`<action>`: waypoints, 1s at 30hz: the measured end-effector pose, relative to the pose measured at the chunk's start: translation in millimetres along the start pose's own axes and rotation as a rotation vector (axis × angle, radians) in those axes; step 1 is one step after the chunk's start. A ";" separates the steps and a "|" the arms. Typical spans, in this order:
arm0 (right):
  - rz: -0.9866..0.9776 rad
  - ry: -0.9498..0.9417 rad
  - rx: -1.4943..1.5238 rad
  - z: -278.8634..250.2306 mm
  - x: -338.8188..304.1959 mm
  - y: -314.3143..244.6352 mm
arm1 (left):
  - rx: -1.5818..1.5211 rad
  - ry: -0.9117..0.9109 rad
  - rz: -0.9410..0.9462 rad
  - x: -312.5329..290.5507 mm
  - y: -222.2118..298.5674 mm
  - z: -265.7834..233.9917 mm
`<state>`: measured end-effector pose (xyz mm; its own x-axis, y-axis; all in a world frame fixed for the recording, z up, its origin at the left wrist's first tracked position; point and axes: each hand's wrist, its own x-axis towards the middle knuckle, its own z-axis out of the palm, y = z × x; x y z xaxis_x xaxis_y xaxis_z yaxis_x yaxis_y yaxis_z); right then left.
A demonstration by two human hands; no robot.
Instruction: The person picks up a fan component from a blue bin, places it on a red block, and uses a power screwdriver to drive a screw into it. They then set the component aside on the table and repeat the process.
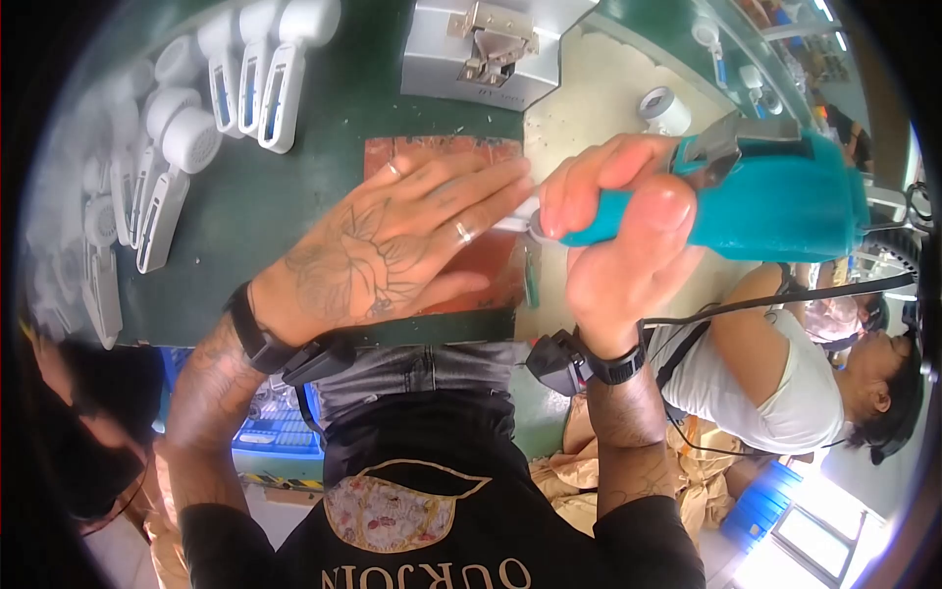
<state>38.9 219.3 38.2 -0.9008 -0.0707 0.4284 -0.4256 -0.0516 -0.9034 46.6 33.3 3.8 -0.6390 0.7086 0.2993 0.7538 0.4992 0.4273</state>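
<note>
Closest to me is the teal power tool, its body reaching out to the right of the red mat. My right hand is wrapped round its narrower front, nose toward the mat. I'd judge it fairly heavy at the thick rear end, so it would want to tip back; the casing looks hard, smooth, perhaps a little slick. The slim front is the place to grip, clear of the metal bracket on top.

My left hand lies palm down over the mat, fingers long and close together. Whether it pins something underneath, I can't tell. A pale piece shows between my fingertips and the tool's nose, over the mat's right edge; most of it is covered. It looks like light, stiff plastic that might mark, best steadied flat by its sides.

Left of the mat stand rows of white shower heads; beyond it sits a grey block with a metal clamp; beyond and to its right, a white round part. Farther right of the mat is a co-worker in a white top.
</note>
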 end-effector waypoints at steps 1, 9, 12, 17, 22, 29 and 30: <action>-0.008 -0.008 -0.014 -0.9 1.4 0.7 | -0.004 -0.003 -0.001 0.2 -1.0 0.8; 0.097 0.060 0.225 0.2 -0.3 5.3 | 0.092 -0.009 -0.012 4.8 2.6 -9.6; 0.261 0.201 0.138 -0.4 -12.6 8.9 | -0.031 0.203 -0.142 2.4 4.7 6.1; 0.071 0.220 0.404 -2.3 -30.6 -30.6 | 0.213 0.284 0.007 -7.7 10.2 7.4; -0.045 0.278 0.461 -20.6 -63.3 -60.0 | 0.229 0.313 0.021 -26.8 36.1 5.2; 0.117 0.224 0.220 -14.8 -74.2 -72.0 | 0.061 1.154 -0.887 -176.4 -26.7 -83.1; 0.117 0.222 0.225 -14.7 -73.7 -71.4 | -0.463 1.477 -0.955 -184.6 -23.9 -109.2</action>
<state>134.5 242.9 70.9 -0.9497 0.1285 0.2855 -0.3107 -0.2762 -0.9095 129.9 -163.9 31.5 -0.5674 -0.8091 0.1528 0.1541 0.0780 0.9850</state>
